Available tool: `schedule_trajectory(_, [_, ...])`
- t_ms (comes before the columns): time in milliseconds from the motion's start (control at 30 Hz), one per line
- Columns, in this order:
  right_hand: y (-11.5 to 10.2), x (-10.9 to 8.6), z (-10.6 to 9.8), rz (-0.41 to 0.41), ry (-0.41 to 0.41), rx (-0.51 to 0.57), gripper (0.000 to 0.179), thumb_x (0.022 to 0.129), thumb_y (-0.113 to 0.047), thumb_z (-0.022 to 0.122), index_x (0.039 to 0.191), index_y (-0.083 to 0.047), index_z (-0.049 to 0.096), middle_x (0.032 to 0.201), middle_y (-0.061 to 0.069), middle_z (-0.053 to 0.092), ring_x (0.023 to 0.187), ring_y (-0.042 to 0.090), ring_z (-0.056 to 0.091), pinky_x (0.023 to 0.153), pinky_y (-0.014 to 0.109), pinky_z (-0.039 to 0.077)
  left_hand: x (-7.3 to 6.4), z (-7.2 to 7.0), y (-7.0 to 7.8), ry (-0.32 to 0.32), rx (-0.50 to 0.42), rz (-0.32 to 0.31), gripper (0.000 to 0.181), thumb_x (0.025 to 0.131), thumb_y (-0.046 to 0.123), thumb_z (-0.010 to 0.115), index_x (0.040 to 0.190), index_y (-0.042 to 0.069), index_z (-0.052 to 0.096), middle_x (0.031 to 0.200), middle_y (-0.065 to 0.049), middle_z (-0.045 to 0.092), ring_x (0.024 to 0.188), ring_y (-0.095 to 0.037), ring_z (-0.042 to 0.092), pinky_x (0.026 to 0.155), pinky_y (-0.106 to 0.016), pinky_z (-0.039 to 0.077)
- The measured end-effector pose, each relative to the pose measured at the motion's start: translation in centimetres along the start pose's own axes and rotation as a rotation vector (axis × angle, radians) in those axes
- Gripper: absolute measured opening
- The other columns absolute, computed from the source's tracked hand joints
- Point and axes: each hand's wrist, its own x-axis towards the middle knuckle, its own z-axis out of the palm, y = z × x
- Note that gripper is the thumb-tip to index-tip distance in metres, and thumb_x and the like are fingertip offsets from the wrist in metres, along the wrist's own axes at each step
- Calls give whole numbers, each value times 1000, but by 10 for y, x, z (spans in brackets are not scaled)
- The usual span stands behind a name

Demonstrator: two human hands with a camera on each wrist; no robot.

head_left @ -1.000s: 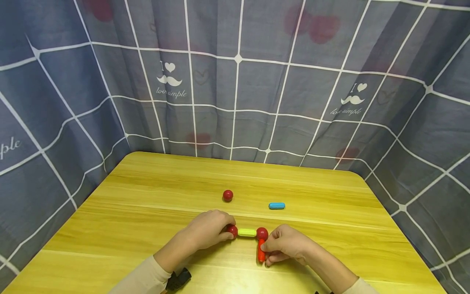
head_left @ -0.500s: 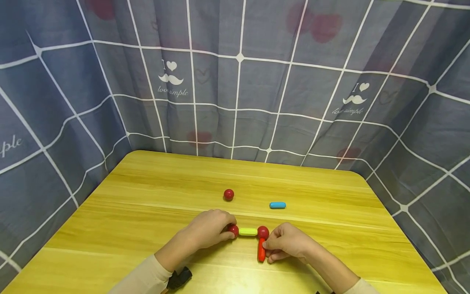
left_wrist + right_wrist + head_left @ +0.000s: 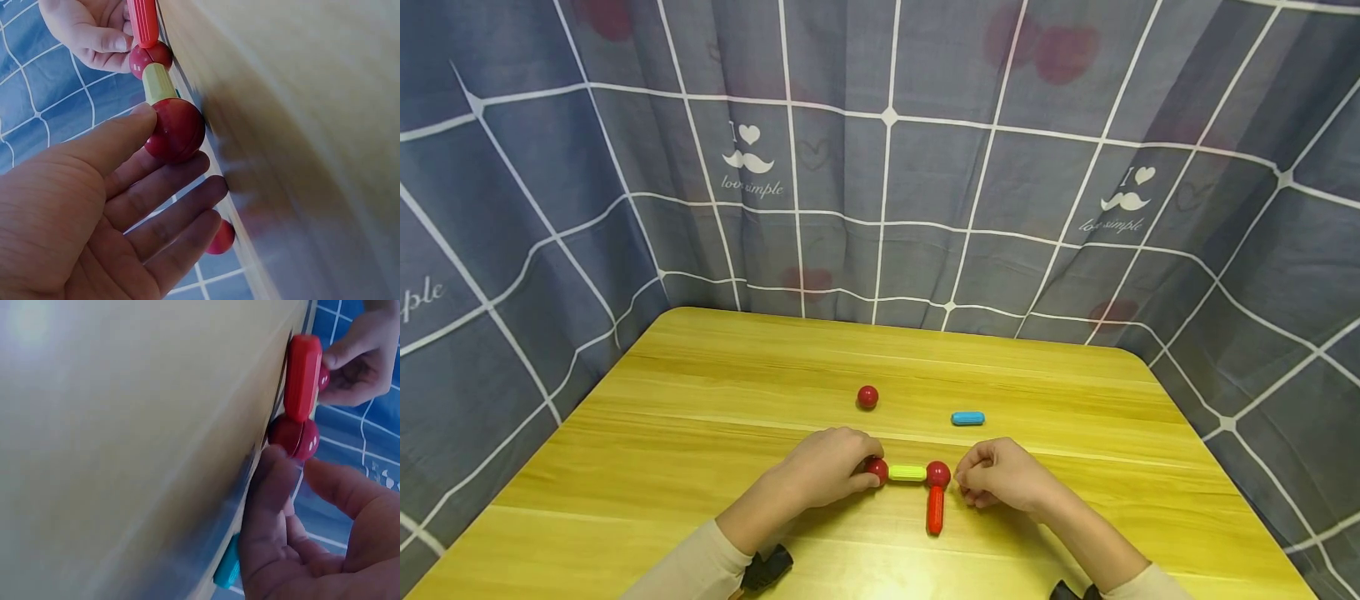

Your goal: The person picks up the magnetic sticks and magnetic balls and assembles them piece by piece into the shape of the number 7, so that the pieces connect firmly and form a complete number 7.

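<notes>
In the head view, my left hand (image 3: 827,467) pinches a red ball (image 3: 877,472) between thumb and fingers. A yellow-green ribbed rod (image 3: 907,473) joins that ball to a second red ball (image 3: 937,474). From this second ball a red rod (image 3: 935,510) points toward me, so the pieces form an L on the table. My right hand (image 3: 1003,475) is just right of the second ball, fingers loosely bent and holding nothing. The right wrist view shows its thumb and index fingertips close to that ball (image 3: 294,437); whether they touch it I cannot tell.
Farther back on the wooden table (image 3: 737,375) lie a loose red ball (image 3: 868,397) and a short blue rod (image 3: 967,418). A grey-blue checked curtain (image 3: 842,258) hangs behind the table and along both its sides.
My right hand has let go of the red rod and moved right and slightly away from me. The left hand stays on its ball, and the joined pieces keep their place.
</notes>
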Motion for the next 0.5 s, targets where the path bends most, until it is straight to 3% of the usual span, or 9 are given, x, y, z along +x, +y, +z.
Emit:
schedule_trajectory(300, [-4,8,-11,-14,224,-190,15,87,-7,68,99,2,64,83,12,64,69,25,61,60,37,51,0,0,-1,12,19,6,24,89,33,72,104,15,71,91,10,65,76,-3,53,71,-26,49])
schedule_trajectory(500, [-5,16,-21,-22,390,-398,13,86,-12,71,97,-6,68,81,2,64,68,19,59,57,33,48,-1,0,-1,14,25,3,23,90,31,71,106,14,70,94,8,66,81,-5,57,75,-28,50])
